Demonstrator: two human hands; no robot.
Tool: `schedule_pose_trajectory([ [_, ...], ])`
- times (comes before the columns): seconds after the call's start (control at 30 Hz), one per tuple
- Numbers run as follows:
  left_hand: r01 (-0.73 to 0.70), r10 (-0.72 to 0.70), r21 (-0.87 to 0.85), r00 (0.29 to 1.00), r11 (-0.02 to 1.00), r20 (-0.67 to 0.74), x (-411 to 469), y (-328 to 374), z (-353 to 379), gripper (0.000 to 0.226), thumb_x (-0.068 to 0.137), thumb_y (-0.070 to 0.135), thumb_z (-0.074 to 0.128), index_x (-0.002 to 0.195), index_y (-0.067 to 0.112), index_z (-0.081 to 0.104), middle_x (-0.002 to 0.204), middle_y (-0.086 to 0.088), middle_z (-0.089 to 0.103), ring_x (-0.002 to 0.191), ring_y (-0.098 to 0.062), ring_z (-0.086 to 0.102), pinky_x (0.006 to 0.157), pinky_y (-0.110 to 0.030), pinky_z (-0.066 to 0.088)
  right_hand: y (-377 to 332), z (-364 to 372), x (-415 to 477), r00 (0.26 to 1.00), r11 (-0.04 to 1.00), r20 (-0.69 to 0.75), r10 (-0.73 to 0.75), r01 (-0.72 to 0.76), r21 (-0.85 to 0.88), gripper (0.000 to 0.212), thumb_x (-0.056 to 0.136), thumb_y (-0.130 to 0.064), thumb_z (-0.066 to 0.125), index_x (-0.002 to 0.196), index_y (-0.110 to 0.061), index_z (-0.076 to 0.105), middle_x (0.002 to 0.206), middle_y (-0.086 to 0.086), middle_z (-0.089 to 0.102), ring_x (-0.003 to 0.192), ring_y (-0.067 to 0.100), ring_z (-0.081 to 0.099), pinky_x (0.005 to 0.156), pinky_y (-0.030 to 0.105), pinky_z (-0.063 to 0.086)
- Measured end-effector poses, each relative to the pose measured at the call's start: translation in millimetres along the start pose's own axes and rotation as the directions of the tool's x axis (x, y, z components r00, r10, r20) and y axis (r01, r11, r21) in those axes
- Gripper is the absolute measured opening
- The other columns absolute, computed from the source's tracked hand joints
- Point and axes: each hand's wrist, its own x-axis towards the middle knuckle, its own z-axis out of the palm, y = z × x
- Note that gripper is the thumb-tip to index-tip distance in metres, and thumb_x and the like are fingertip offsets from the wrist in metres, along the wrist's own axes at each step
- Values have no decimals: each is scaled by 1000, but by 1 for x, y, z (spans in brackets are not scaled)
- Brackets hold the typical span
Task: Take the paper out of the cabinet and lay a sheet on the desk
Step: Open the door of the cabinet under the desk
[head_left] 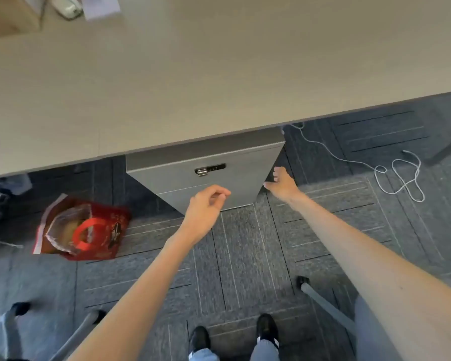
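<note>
Cabinet (pixel 193 178) under desk (pixel 167 87) faces the person, drawers shut. Left hand (pixel 206 212) loosely curled, empty; right hand (pixel 281 183) seemingly grips its side edge.

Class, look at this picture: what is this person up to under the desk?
A person stands at a desk and reaches both hands down to the grey cabinet under it. The right hand is at the cabinet's right front edge; the left hand hovers in front of its lower drawers, fingers loosely curled, holding nothing. The cabinet looks closed, and no paper is out yet. A red bag lies on the floor to the left.
</note>
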Motion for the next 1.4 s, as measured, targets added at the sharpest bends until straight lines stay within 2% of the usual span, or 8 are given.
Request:
schedule_pose_trajectory([
  [0.17, 31, -31, -19, 999, 999, -15, 20, -35, 20, 22, 99, 14, 47, 108, 14, 67, 107, 6, 66, 107, -14, 61, 92, -21, 41, 15, 5, 44, 997, 988, 7, -71, 70, 135, 49, 83, 5, 57, 129, -3, 42, 134, 15, 51, 130, 25, 44, 96, 32, 39],
  [0.43, 193, -212, -205, 974, 960, -75, 22, -58, 30, 25, 98, 20, 49, 117, 9, 61, 118, -6, 65, 115, -20, 60, 89, -20, 42, 40, 5, 46, 974, 979, -103, -202, 197, -57, 40, 78, 11, 61, 115, -2, 55, 112, 13, 63, 100, 20, 57, 82, 26, 42],
  [0.6, 403, -471, -428, 880, 809, -60, 18, -56, 38, 54, 96, 32, 53, 140, 6, 39, 136, -8, 53, 126, -23, 51, 109, -39, 40, 66, 12, 18, 945, 868, -62, -321, 267, -419, 16, 81, -6, 67, 95, -11, 66, 105, 8, 63, 93, 24, 62, 79, 39, 52],
  [0.87, 507, -614, -649, 786, 568, 77, 26, -65, 64, 63, 91, 37, 60, 143, 14, 31, 141, -12, 47, 129, -31, 50, 107, -47, 44, 83, 17, -21, 963, 826, 89, -253, 263, -498, 8, 73, -12, 76, 77, -16, 69, 84, -5, 65, 80, 18, 64, 70, 31, 51],
  [1.03, 516, -627, -652, 775, 555, 81, 30, -73, 84, 90, 87, 39, 65, 151, 28, 3, 137, -13, 53, 121, -32, 57, 94, -49, 53, 98, 29, -39, 950, 824, 221, -219, 301, -480, 14, 67, -19, 82, 71, -17, 69, 79, -6, 67, 75, 14, 64, 67, 28, 48],
  [1.13, 512, -630, -530, 775, 676, -54, 25, -82, 92, 94, 91, 29, 61, 153, 27, -10, 131, -17, 57, 115, -34, 60, 92, -50, 54, 106, 33, -46, 926, 858, 331, -183, 315, -406, 16, 63, -21, 84, 70, -21, 69, 80, -2, 70, 76, 15, 65, 72, 33, 51],
  [1.3, 455, -607, -479, 762, 751, -228, 19, -96, 99, 82, 90, 20, 60, 153, 19, 7, 115, -20, 64, 98, -35, 68, 81, -49, 59, 113, 28, -48, 826, 964, 555, -95, 215, -155, 14, 75, -15, 77, 89, -12, 77, 92, 1, 74, 94, 17, 67, 89, 30, 50],
  [1.4, 437, -577, -452, 782, 777, -237, 9, -105, 96, 69, 90, 15, 59, 147, 13, 21, 94, -9, 64, 84, -27, 68, 78, -45, 60, 118, 43, -57, 858, 987, 507, -85, 143, -78, 16, 86, -11, 65, 100, -8, 73, 89, -5, 71, 88, 7, 65, 78, 16, 48],
])
